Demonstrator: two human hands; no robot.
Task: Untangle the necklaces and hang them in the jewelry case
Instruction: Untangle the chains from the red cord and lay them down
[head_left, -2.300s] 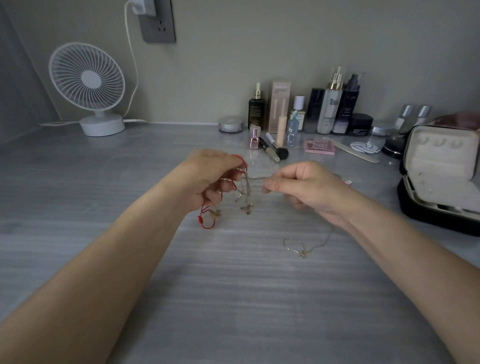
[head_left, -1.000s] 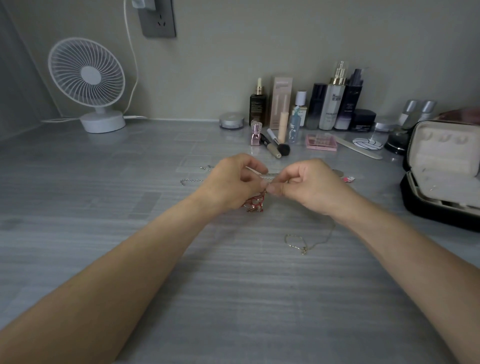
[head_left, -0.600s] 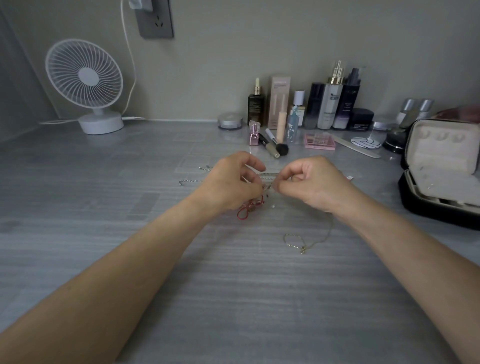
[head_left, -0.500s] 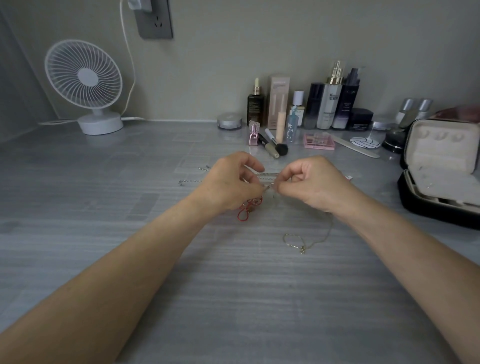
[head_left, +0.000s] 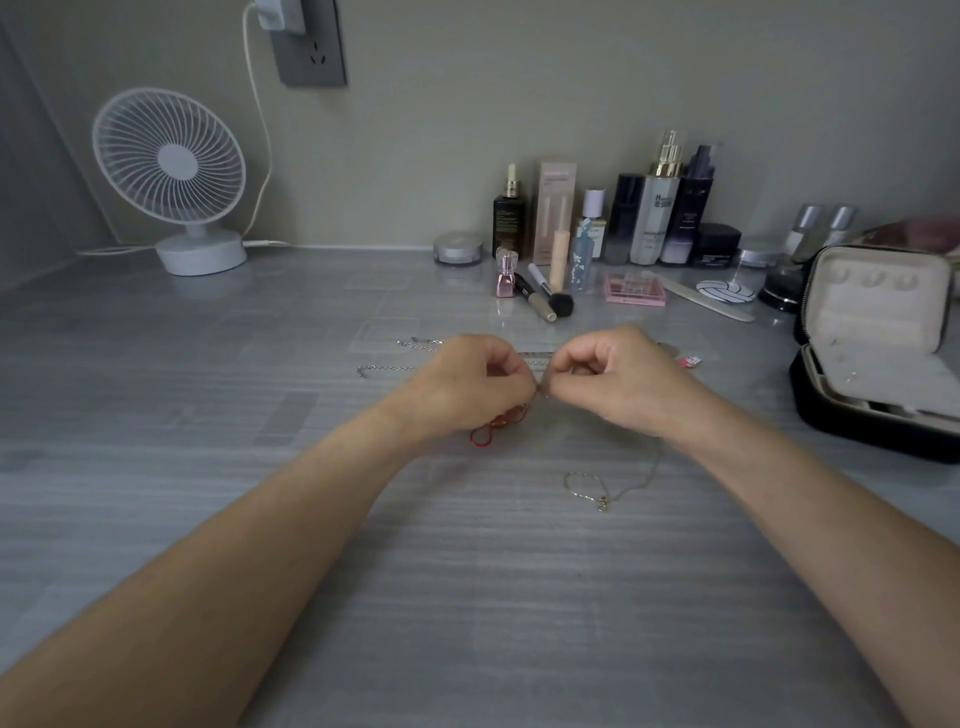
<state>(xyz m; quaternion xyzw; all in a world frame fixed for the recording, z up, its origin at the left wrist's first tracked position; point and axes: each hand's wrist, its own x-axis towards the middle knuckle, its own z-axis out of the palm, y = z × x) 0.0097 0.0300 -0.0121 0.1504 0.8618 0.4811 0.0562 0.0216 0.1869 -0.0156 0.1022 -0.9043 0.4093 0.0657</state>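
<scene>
We look down on a grey, wood-grained table (head_left: 467, 597) that meets a plain beige wall (head_left: 571, 78). A white desk fan (head_left: 169, 176) stands at the far left. Its white cable (head_left: 262, 130) climbs to a grey socket (head_left: 311, 47).

A row of cosmetic bottles (head_left: 623, 218) lines the back edge, with a pink palette (head_left: 635, 288) lying in front. On the tall white bottle (head_left: 655, 218) we can read a capital "H". The other labels are too small for us to make out.

At mid-table the left hand (head_left: 467, 384) and the right hand (head_left: 618, 379) nearly touch. Both have their fingers curled, each thumb and forefinger pinching the tangle of necklaces (head_left: 539, 358) between them. A red cord (head_left: 488, 431) lies on the table under the left hand. A silver chain (head_left: 387, 368) trails away to the left, and a gold chain (head_left: 597, 488) loops on the table below the right wrist.

The jewelry case (head_left: 878, 343) sits open at the right edge, well apart from the hands, its pale lid upright.
</scene>
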